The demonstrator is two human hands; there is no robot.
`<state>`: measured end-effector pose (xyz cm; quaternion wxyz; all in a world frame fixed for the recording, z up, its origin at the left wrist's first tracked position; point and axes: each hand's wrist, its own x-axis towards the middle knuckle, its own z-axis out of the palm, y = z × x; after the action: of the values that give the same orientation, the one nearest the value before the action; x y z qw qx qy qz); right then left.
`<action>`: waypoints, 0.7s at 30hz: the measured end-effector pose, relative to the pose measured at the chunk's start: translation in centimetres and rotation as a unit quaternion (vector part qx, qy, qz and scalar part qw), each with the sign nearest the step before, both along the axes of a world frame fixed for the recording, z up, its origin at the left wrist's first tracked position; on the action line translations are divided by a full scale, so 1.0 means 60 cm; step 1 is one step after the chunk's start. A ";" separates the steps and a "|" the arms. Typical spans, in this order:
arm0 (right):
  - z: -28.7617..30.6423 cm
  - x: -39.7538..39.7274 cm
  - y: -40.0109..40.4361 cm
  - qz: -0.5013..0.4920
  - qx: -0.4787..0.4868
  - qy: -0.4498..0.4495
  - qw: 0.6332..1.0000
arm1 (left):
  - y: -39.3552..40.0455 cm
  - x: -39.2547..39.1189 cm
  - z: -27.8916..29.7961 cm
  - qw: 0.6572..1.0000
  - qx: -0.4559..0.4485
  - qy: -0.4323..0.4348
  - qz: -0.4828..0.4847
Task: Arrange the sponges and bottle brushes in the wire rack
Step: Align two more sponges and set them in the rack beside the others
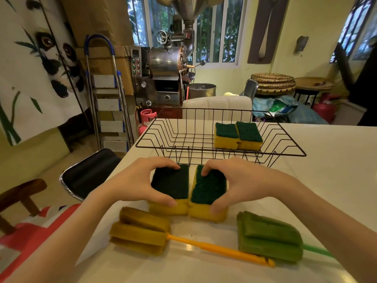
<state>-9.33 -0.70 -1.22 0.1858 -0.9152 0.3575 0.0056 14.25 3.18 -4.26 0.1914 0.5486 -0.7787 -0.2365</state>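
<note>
Nearest the camera, at the bottom of the frame, two bottle brushes lie on the white tabletop (326,180): the yellow brush (140,231) at lower centre-left with its orange handle running right, and the green brush (269,235) at lower right with a thin green handle leading off the edge. Their foam heads look soft and springy, so each is probably best lifted by the stiff plastic handle, where it will not squash. Just beyond them, at mid-frame, the left hand (130,180) is curled around the left sponge (170,184), thumb on its near edge and fingers over the far edge, while the right hand (244,180) clamps the right sponge (209,188) the same way; the two sponges sit touching side by side. Being light, soft yellow foam under a rough green scrubbing face, they should pinch easily by the short ends and are unlikely to slip. Farther back, the black wire rack (155,137) stands on the tabletop, holding two more sponges (237,135) side by side towards its right end. In all: four sponges, two brushes, one rack.
</note>
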 end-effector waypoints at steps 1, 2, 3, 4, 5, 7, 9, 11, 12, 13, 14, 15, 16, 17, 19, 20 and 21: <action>0.009 -0.005 -0.003 0.006 0.005 -0.010 1.000 | 0.000 0.000 0.010 1.000 -0.005 0.006 -0.002; 0.019 -0.010 -0.006 0.010 0.011 -0.020 1.000 | 0.001 0.000 0.020 1.000 -0.008 0.010 -0.004; 0.029 -0.015 -0.010 0.013 0.017 -0.029 0.999 | 0.001 0.000 0.032 1.000 -0.012 0.013 -0.006; 0.040 -0.020 -0.015 0.015 0.023 -0.037 0.999 | 0.000 0.000 0.045 1.000 -0.017 0.015 -0.008; 0.050 -0.025 -0.022 0.015 0.029 -0.046 0.998 | -0.003 -0.002 0.057 0.999 -0.025 0.016 -0.012; 0.071 -0.032 -0.037 0.013 0.039 -0.066 0.997 | -0.011 -0.006 0.085 0.998 -0.049 0.015 -0.021; 0.089 -0.038 -0.055 0.010 0.049 -0.088 0.995 | -0.025 -0.011 0.111 0.997 -0.070 0.009 -0.031; 0.102 -0.041 -0.073 0.006 0.060 -0.100 0.993 | -0.043 -0.017 0.132 0.996 -0.076 0.007 -0.040; 0.107 -0.041 -0.084 0.004 0.060 -0.107 0.992 | -0.055 -0.018 0.138 0.996 -0.077 0.008 -0.042; 0.112 -0.043 -0.095 -0.001 0.060 -0.116 0.991 | -0.067 -0.017 0.144 0.996 -0.075 0.014 -0.042; 0.116 -0.044 -0.106 -0.007 0.061 -0.126 0.990 | -0.080 -0.015 0.149 0.996 -0.069 0.026 -0.042; 0.120 -0.045 -0.117 -0.013 0.062 -0.135 0.989 | -0.093 -0.013 0.154 0.996 -0.063 0.038 -0.045; 0.123 -0.046 -0.129 -0.018 0.059 -0.142 0.988 | -0.107 -0.010 0.159 0.996 -0.060 0.042 -0.049; 0.125 -0.046 -0.140 -0.023 0.053 -0.146 0.988 | -0.123 -0.008 0.163 0.996 -0.062 0.037 -0.050; 0.126 -0.043 -0.165 -0.034 0.028 -0.148 0.988 | -0.159 -0.003 0.164 0.996 -0.074 0.010 -0.041; 0.125 -0.041 -0.178 -0.042 0.013 -0.148 0.988 | -0.180 0.000 0.161 0.996 -0.083 -0.003 -0.033; 0.123 -0.038 -0.192 -0.051 -0.004 -0.147 0.988 | -0.201 0.002 0.155 0.995 -0.092 -0.016 -0.023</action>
<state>-11.63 -12.21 6.14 0.2326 -0.8876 0.3722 -0.1398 14.38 -8.91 5.01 0.2232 0.5139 -0.8128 -0.1593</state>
